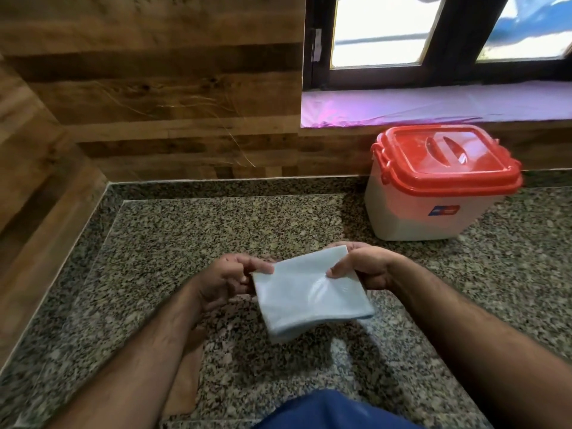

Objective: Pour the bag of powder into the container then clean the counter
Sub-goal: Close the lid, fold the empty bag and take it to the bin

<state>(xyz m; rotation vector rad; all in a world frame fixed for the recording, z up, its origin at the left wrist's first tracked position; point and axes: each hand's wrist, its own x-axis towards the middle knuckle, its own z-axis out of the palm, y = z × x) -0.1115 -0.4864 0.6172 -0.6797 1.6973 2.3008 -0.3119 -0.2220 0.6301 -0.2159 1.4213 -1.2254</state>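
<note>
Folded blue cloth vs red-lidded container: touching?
Apart. The head view shows the blue cloth held between the left hand and right hand, with bare granite counter separating it from the container.

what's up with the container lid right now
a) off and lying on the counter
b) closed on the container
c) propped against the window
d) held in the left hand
b: the red lid sits shut on the white container, while both hands hold a folded light blue cloth.

Wood-panel wall (154,88) behind, window (433,35) top right w/ purple-lit sill (433,103).
</note>
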